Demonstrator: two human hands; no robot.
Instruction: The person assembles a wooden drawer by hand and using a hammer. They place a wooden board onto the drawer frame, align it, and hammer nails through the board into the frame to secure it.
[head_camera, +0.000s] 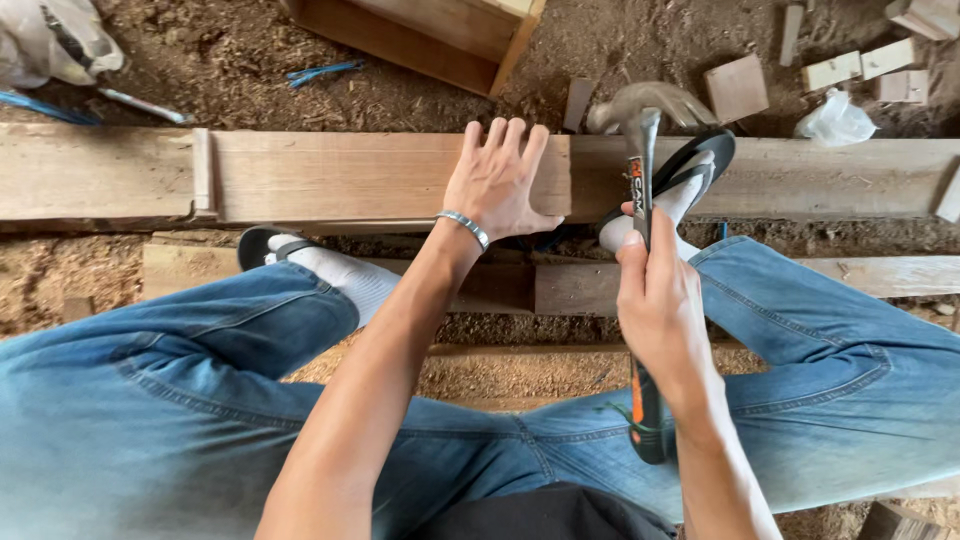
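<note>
a seated person in blue jeans (180, 400) is bracing a long, pale brown wooden plank (330, 175) lying across the sawdust-strewn dirt floor (230, 60), the left hand (497, 185) pressing flat on it with fingers spread apart. just to the right, the right hand (660, 300) is wrapping closed around the mid-shaft of a steel claw hammer with a black and orange handle (641, 170), its head raised over the plank. the plank looks stiff and heavy; the hammer, top-heavy, would likely swing best gripped lower down. a black sandal (690, 165) is resting on the plank's edge.
</note>
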